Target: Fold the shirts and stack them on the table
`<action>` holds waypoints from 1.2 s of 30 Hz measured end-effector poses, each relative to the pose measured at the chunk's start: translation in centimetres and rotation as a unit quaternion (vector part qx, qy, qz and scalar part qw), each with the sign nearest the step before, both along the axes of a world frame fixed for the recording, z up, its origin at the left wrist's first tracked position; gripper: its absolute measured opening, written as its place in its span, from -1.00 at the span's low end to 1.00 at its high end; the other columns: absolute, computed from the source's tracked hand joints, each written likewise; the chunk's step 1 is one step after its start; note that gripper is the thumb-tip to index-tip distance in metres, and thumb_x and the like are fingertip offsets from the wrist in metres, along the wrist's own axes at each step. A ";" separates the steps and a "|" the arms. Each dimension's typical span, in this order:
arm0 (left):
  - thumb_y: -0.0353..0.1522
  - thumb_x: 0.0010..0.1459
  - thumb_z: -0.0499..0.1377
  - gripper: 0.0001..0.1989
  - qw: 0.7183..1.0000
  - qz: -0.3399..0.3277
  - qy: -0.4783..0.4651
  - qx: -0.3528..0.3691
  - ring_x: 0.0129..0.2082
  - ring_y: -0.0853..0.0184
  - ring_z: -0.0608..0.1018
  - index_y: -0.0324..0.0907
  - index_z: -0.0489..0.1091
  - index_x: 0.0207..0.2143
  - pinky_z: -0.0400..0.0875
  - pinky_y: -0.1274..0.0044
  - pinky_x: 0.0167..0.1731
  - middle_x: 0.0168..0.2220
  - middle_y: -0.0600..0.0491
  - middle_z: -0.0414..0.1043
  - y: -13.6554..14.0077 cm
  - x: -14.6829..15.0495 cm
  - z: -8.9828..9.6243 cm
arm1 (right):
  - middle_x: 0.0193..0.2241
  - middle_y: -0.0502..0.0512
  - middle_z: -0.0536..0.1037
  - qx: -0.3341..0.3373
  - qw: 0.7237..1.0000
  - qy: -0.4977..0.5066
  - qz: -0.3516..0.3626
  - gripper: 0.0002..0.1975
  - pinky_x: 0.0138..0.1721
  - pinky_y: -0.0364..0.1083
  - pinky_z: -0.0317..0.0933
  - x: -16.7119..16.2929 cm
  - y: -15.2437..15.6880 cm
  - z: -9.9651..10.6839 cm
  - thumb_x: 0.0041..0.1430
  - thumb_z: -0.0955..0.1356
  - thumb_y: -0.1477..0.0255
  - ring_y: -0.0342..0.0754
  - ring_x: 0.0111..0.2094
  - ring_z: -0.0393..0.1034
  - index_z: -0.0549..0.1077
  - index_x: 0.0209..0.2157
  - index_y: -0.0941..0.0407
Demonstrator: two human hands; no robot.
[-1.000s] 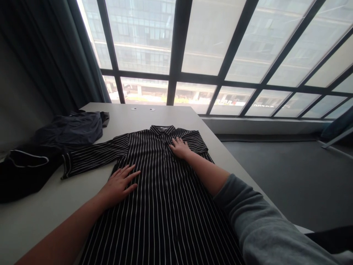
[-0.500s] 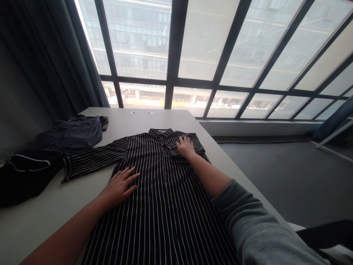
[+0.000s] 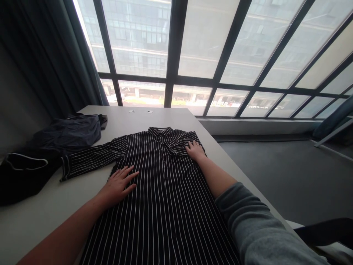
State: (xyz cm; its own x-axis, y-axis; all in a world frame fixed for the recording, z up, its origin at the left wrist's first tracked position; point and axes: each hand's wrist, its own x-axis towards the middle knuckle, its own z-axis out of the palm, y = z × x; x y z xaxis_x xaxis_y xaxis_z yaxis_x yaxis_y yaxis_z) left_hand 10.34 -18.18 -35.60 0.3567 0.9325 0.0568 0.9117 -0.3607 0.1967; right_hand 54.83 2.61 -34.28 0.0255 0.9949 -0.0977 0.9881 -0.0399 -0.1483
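A black shirt with white stripes [image 3: 154, 206] lies front side up, its collar [image 3: 160, 131] toward the window. Its left-hand sleeve [image 3: 93, 158] stretches out across the table, while the other sleeve [image 3: 179, 141] is folded in over the chest. My left hand [image 3: 118, 186] rests flat on the shirt's left side with fingers spread. On the folded sleeve, near the shirt's right edge, my right hand [image 3: 195, 150] lies flat, fingers apart. Neither hand grips the cloth. The bottom of the shirt runs out of view.
The shirt lies on a white table [image 3: 220, 162] whose right edge drops to a grey floor [image 3: 281, 169]. Crumpled dark blue clothing [image 3: 66, 132] and a black garment with white trim [image 3: 24, 180] lie at the left. A dark curtain [image 3: 52, 55] hangs beside the large window.
My right hand has slid right across the folded sleeve, toward the shirt's outer edge. My left hand has stayed in place on the shirt.
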 end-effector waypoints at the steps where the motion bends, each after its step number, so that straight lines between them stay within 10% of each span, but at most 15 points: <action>1: 0.03 0.44 0.02 -0.41 1.000 -0.001 -0.001 0.002 0.52 0.00 0.10 0.18 0.25 0.44 0.00 0.04 0.46 0.54 0.11 0.01 0.0 0.0 -0.1 | 0.56 0.32 -0.20 -0.010 1.000 0.001 -0.003 -0.20 0.48 0.17 -0.33 -0.1 0.0 0.4 0.50 0.01 0.00 0.23 0.56 -0.31 -0.08 0.56 0.16; 5: 0.03 0.43 0.03 -0.41 1.000 -0.001 -0.001 0.009 0.52 0.00 0.12 0.19 0.26 0.43 0.02 0.05 0.46 0.53 0.11 0.04 0.1 -0.2 -0.3 | 0.57 0.33 -0.30 -0.034 0.999 -0.008 -0.029 -0.18 0.48 0.27 -0.40 -2.0 -0.6 2.2 0.49 0.04 -0.02 0.28 0.56 -0.42 -0.13 0.57 0.15; 9: 0.04 0.43 0.02 -0.40 1.000 0.000 0.000 0.001 0.52 0.00 0.10 0.18 0.24 0.44 0.01 0.03 0.46 0.54 0.09 0.03 0.2 -0.1 -0.2 | 0.57 0.22 -0.28 0.020 0.994 0.020 0.103 -0.24 0.48 0.30 -0.48 -6.3 -2.1 3.0 0.50 0.05 0.00 0.23 0.56 -0.47 -0.09 0.57 0.05; 22: 0.02 0.42 0.04 -0.40 1.000 0.026 -0.008 0.011 0.51 0.00 0.13 0.12 0.29 0.42 0.09 0.08 0.44 0.52 0.06 0.08 -0.4 0.6 1.3 | 0.57 0.12 -0.26 -0.001 0.980 0.017 0.197 -0.23 0.48 0.32 -0.49 -9.9 -4.2 0.5 0.49 0.04 -0.08 0.17 0.57 -0.40 -0.10 0.57 -0.04; 31: -0.03 0.39 0.01 -0.35 0.895 0.437 0.042 0.078 0.29 -0.24 0.38 -0.14 0.36 0.37 0.32 0.02 0.21 0.37 -0.31 0.26 -0.5 -8.5 5.4 | 0.56 0.14 -0.12 0.036 0.978 0.032 0.205 -0.31 0.47 0.37 -0.38 -9.6 -3.4 -0.9 0.51 0.09 -0.02 0.23 0.56 -0.29 0.07 0.53 -0.10; 36: 0.06 0.38 -0.07 -0.29 0.867 0.498 0.008 -0.008 0.29 -0.28 0.40 -0.10 0.35 0.39 0.28 -0.03 0.20 0.33 -0.37 0.32 -0.1 -13.1 4.5 | 0.56 0.15 -0.08 0.040 0.976 0.032 0.209 -0.32 0.46 0.38 -0.35 -9.5 -3.2 -1.0 0.50 0.12 -0.01 0.25 0.55 -0.27 0.11 0.52 -0.09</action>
